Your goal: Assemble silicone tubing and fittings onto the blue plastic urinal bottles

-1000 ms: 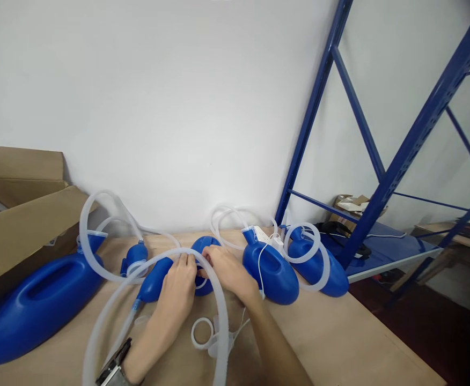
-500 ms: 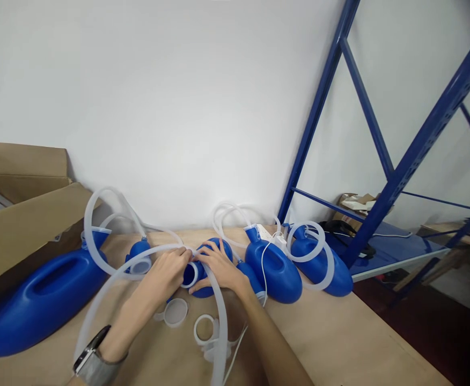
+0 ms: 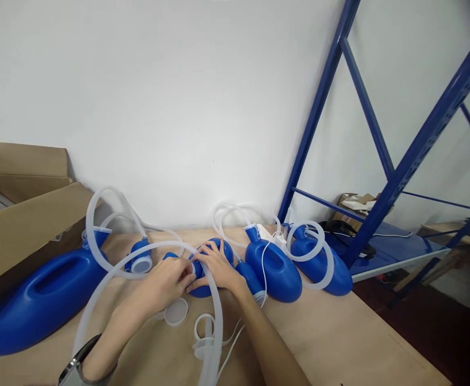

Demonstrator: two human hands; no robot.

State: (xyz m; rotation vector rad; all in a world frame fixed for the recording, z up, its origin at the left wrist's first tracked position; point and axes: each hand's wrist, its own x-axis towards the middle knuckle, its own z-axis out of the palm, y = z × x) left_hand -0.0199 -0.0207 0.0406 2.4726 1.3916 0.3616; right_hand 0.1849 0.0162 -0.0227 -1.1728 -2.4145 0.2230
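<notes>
A blue plastic bottle (image 3: 203, 291) lies on the table between my hands. My right hand (image 3: 215, 266) grips its body from the right, fingers curved over the top. My left hand (image 3: 174, 281) is closed at the bottle's mouth, fingertips pressed together against the pale rim; what they pinch is hidden. A small blue part (image 3: 169, 255) sticks out behind that hand. A translucent hose (image 3: 215, 316) arches over both hands. Nearer me lie a clear round cap (image 3: 176, 312) and a clear ring-shaped fitting (image 3: 203, 346).
A large blue bottle (image 3: 45, 295) and an open cardboard box (image 3: 29, 230) stand on the left. More blue bottles with coiled hoses (image 3: 273, 271) lie on the right. A white cable (image 3: 235, 348) crosses the wooden table (image 3: 339, 338). Blue metal shelving (image 3: 319, 112) rises behind.
My left hand has shifted down and now covers the bottle's mouth, which showed open before. The blue part has appeared above that hand. The hose has swung slightly left. My right hand stays put.
</notes>
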